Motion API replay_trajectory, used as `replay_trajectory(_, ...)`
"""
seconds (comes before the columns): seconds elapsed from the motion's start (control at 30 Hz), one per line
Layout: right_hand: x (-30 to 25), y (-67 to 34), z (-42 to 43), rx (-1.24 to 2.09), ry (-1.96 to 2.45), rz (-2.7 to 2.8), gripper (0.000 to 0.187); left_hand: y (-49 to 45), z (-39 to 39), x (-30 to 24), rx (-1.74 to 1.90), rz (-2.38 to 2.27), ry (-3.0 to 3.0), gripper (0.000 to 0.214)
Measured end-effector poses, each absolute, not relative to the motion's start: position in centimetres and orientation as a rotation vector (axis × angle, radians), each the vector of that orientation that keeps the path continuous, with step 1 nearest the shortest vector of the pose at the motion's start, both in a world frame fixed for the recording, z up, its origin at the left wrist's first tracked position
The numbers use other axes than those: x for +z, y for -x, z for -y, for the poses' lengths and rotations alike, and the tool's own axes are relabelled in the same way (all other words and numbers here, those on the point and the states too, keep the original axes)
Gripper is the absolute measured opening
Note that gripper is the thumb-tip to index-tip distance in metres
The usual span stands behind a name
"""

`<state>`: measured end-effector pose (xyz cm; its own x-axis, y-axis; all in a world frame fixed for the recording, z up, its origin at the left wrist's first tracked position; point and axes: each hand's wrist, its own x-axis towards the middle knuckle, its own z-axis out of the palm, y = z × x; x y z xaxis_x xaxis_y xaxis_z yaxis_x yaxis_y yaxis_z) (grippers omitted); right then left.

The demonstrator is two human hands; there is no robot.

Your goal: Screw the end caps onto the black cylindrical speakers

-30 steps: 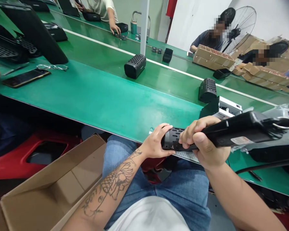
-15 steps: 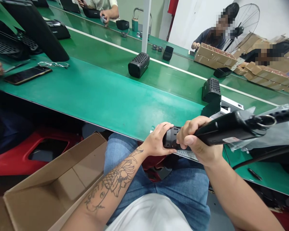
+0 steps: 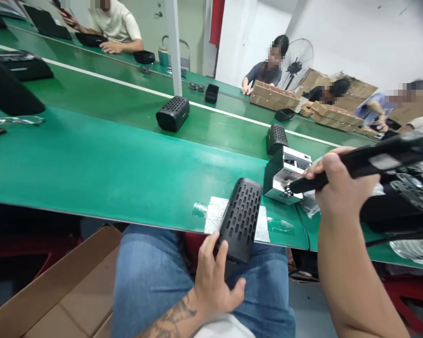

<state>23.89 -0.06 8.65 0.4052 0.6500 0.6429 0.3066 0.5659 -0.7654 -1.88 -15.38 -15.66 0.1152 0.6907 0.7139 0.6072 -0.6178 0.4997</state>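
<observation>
My left hand (image 3: 213, 281) is down by my lap, its fingers around the lower end of a black perforated cylindrical speaker (image 3: 240, 218). The speaker stands tilted against the green bench edge. My right hand (image 3: 341, 188) grips a black electric screwdriver (image 3: 359, 164), whose tip rests at a small silver-and-black screw feeder (image 3: 285, 176). The tip's contact point is partly hidden by my fingers. The speaker and the screwdriver are apart.
Two more black speakers (image 3: 172, 113) stand on the green workbench (image 3: 91, 164), with one (image 3: 277, 139) just behind the feeder. A white foil patch (image 3: 215, 214) lies under the held speaker. A cardboard box (image 3: 59, 295) sits at lower left. Co-workers sit farther along the benches.
The speaker has left the screwdriver tip and dropped toward my lap in my left hand. The screwdriver has moved onto the feeder. My view has swung left and upward.
</observation>
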Motion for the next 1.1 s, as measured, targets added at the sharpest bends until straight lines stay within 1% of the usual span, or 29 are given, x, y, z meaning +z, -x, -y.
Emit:
replay_trajectory(0.07, 7.0, -26.9, -1.8, 0.143, 1.122, 1.141, 0.032, 1.1, 17.2, -15.8, 1.494, -1.234, -2.338, 0.082)
replay_trajectory(0.13, 5.2, -29.1, -2.9, 0.122, 1.162, 1.138, 0.035, 0.6, 17.1, -15.1, 1.482, -1.026, -2.438, 0.072)
replay_trajectory(0.23, 3.2, -30.8, -3.3, 0.197, 1.12, 1.163, 0.039, 0.1, 12.9, -11.6, 1.488, -0.632, -2.641, 0.058)
replay_trajectory(0.27, 2.8, -31.1, -3.3, 0.23, 1.087, 1.167, 0.039, 0.1, 10.8, -9.9, 1.442, -0.551, -2.717, 0.059)
replay_trajectory(0.37, 2.5, -31.3, -2.8, 0.317, 1.011, 1.166, 0.038, -0.4, 4.1, -4.8, 0.768, -0.328, -2.97, 0.085)
replay_trajectory(0.47, 3.5, -30.9, -1.7, 0.38, 0.99, 1.152, 0.033, -1.5, 0.2, -1.9, 0.385, -0.401, -2.978, 0.118)
replay_trajectory(0.53, 4.7, -30.4, -0.3, 0.375, 0.962, 1.128, 0.029, -2.5, -0.2, -1.7, 0.307, -0.6, -2.995, 0.13)
replay_trajectory(0.63, 6.7, -29.3, 3.0, 0.387, 0.816, 1.133, 0.025, -3.5, 0.8, -2.7, 0.335, -1.029, -2.986, 0.128)
replay_trajectory(0.73, 8.0, -27.6, 6.4, 0.551, 0.673, 1.24, 0.017, -3.7, 1.7, -3.4, 0.343, -1.252, -2.927, 0.122)
replay_trajectory(0.87, 7.3, -25.3, 8.4, 0.737, 0.68, 1.296, 0.016, -3.6, 1.7, -3.2, 0.348, -1.275, -2.892, 0.122)
replay_trajectory(1.1, 5.0, -23.9, 7.6, 0.775, 0.729, 1.267, 0.02, -3.9, 1.5, -3.0, 0.364, -1.282, -2.86, 0.12)
